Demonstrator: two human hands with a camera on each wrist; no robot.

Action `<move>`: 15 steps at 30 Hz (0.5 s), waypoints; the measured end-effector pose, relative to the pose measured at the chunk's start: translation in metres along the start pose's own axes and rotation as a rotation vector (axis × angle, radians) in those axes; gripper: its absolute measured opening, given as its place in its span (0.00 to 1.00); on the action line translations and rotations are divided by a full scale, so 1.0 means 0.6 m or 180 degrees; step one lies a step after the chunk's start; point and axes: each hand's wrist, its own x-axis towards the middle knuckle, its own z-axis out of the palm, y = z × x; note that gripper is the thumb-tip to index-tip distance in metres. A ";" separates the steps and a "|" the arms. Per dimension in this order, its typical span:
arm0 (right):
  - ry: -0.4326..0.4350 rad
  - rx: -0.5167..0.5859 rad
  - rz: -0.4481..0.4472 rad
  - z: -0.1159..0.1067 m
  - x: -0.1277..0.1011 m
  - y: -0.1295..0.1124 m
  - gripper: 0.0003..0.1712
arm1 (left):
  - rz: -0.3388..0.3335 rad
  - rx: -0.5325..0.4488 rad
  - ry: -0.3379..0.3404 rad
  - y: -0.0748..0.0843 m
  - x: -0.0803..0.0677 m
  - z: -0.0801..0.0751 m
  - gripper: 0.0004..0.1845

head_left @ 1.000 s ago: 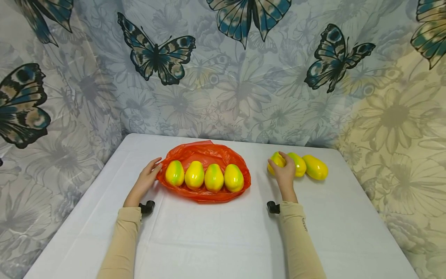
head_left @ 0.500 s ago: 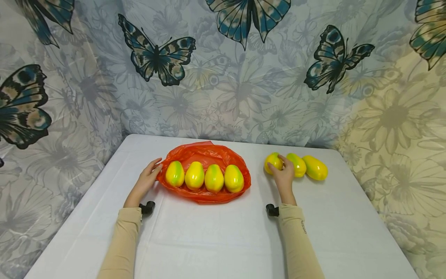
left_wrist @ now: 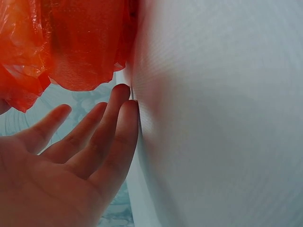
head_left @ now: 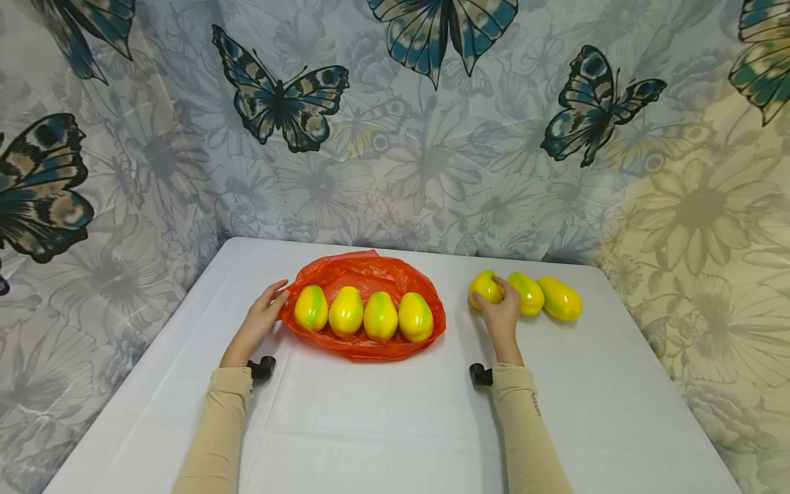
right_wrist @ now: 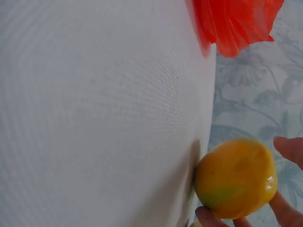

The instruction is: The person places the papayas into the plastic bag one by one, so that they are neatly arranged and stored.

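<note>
Over a white surface, the right hand curls round a glossy yellow fruit, best gripped evenly, the left hand, fingers apart, beside the red bag.

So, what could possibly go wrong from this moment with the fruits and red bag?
The glossy yellow fruit might slip from the right hand. That hand could nudge the neighbouring fruit and set it rolling. The thin-looking red bag may crumple if the left hand at its edge pushes.
</note>
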 end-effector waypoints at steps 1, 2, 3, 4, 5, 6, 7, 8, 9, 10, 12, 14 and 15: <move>0.0002 0.0007 -0.0001 0.000 0.000 0.000 0.34 | -0.0011 -0.0004 -0.0002 0.001 0.000 0.000 0.33; 0.0001 0.0013 -0.0003 0.000 0.000 0.000 0.35 | -0.0012 -0.0005 -0.0006 0.001 0.000 -0.001 0.33; -0.0001 0.0013 -0.0009 0.000 -0.001 -0.001 0.35 | -0.0013 -0.0006 -0.0011 0.002 0.000 -0.001 0.33; -0.0001 0.0014 -0.0013 0.000 0.000 0.000 0.35 | -0.0017 0.0002 -0.0016 0.002 0.000 -0.001 0.33; 0.0003 0.0021 -0.0017 0.000 0.000 0.000 0.36 | -0.0023 0.0010 -0.0020 0.002 0.000 -0.001 0.33; 0.0007 0.0025 -0.0017 0.000 0.000 0.001 0.36 | -0.0032 0.0016 -0.0019 0.002 0.000 -0.001 0.33; 0.0007 0.0033 -0.0010 0.000 0.001 0.001 0.36 | -0.0040 0.0017 -0.0021 0.003 0.000 -0.001 0.33; 0.0015 0.0039 -0.0010 0.000 0.001 0.002 0.36 | -0.0043 0.0012 -0.0019 0.003 0.000 -0.002 0.33; 0.0025 0.0045 -0.0012 0.001 0.001 0.002 0.36 | -0.0040 0.0017 -0.0020 0.002 0.000 -0.002 0.33; 0.0036 0.0057 -0.0012 0.001 0.002 0.003 0.36 | -0.0038 0.0019 -0.0021 0.002 0.000 -0.002 0.33; 0.0051 0.0067 -0.0006 0.003 0.001 0.003 0.35 | -0.0037 0.0011 -0.0021 0.001 0.000 -0.001 0.33; 0.0058 0.0066 0.0007 0.004 0.000 0.002 0.35 | -0.0022 0.0009 -0.0021 0.000 0.000 0.000 0.33; 0.0055 0.0065 0.0020 0.004 0.000 0.002 0.35 | -0.0026 0.0009 -0.0020 0.000 0.001 0.000 0.33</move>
